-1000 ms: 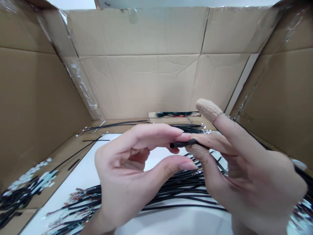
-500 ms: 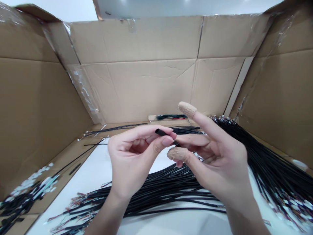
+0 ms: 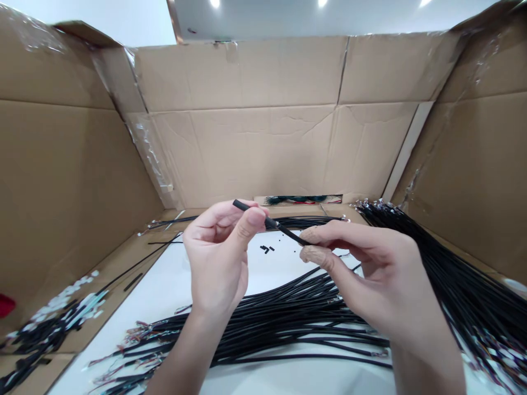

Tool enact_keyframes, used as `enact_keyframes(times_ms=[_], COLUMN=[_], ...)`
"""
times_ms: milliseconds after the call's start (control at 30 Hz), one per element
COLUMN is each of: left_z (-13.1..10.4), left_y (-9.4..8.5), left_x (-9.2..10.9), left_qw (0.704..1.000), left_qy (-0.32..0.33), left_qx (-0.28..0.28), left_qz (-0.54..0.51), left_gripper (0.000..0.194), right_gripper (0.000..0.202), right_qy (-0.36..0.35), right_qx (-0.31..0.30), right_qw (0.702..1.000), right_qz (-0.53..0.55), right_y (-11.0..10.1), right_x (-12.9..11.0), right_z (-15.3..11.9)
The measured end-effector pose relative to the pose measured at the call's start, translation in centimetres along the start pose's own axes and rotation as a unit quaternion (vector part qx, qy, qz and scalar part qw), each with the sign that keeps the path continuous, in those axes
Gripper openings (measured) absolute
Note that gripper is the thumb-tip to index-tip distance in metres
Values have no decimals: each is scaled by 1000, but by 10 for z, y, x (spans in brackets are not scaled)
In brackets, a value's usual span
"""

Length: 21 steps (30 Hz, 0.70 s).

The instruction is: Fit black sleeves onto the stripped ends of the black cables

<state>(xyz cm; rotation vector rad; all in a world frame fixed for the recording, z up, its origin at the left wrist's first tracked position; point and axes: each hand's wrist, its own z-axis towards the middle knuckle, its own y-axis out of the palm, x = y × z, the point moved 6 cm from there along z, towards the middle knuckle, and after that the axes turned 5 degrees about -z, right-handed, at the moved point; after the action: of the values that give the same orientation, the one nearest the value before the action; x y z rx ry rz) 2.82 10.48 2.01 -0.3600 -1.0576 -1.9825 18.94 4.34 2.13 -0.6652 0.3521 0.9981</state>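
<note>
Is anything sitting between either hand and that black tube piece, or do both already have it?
Nothing visible is in the way. The left hand pinches the black tube at its upper end, and the right hand pinches the thin cable running out of it. The cable pile lies below, apart.

Both forearms rise from the lower edge and the 2 hands meet at the middle, raised in the air. The left hand (image 3: 218, 258) shows its back, wrist bent slightly, thumb pressed against the index finger in a closed pinch, the other fingers curled under. The right hand (image 3: 370, 280) lies lower and to the side, palm turned inward, thumb and index finger closed together in a pinch, their tips wearing tan finger cots (image 3: 312, 253).
</note>
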Motion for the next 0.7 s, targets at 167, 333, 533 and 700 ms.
enact_keyframes(times_ms=[167, 333, 533, 700], left_z=[-3, -8, -11, -9], left_y=[2, 3, 7, 11], left_x=[-3, -7, -8, -5], left_qw=[1000, 998, 999, 999], left_qy=[-27, -39, -35, -5], left_qx=[0, 25, 7, -45], left_qz=[-12, -31, -40, -17], left_gripper=[17, 18, 10, 8], right_gripper=[17, 23, 24, 27], right_qy=[-74, -165, -209, -172], right_qx=[48, 99, 130, 111], right_qw=[992, 971, 950, 959], right_qz=[-88, -144, -192, -194], right_y=[-4, -1, 0, -5], right_x=[-13, -25, -32, -30], right_z=[-4, -10, -13, -12])
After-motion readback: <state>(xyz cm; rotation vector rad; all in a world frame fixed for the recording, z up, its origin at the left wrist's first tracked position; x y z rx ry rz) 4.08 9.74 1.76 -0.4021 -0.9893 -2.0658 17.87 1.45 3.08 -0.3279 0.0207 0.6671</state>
